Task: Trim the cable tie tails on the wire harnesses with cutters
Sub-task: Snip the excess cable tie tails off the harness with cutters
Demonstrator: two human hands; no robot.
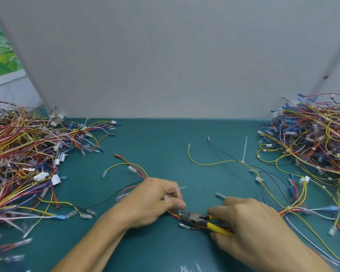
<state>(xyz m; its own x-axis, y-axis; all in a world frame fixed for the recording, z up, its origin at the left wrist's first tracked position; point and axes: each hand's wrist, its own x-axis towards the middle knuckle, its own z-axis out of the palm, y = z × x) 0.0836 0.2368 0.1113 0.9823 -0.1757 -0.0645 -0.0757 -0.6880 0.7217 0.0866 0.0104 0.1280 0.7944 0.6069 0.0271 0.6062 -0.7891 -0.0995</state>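
Left hand (153, 201) grips harness (175, 214) and tails (180, 188) | right hand (251, 226) holds cutters (196, 217) | scraps (190, 269) cut; 2 piles (22, 150) – judged mid-task.

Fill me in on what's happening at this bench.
A person is trimming cable ties. The left hand pinches a wire harness, with white cable tie tails poking out between its fingers. The right hand holds yellow-handled cutters, their nose at the harness beside the left thumb tip. More harnesses lie in a left pile and a right pile on the green table.
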